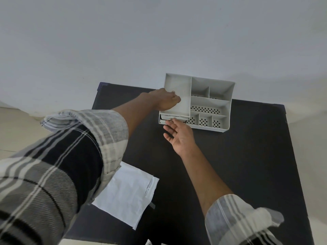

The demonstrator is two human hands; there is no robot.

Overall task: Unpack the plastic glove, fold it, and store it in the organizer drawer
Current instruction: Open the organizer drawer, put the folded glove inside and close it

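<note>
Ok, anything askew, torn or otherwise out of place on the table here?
The white wrapper near the table's front edge lies flat with a ragged, torn right edge. The organizer sits slightly skewed to the table's edges, its drawer just ajar.

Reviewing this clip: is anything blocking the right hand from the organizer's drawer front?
Nothing visible does. The right hand is open, fingertips at the drawer at the organizer's lower left, only bare table around it. The left hand grips the organizer's left wall, above the drawer.

A plain room, likely in a home: a bare pale wall [123,41], light floor tiles [14,131], and a small dark surface [247,156] carrying a grey plastic desk organizer [210,103].
</note>
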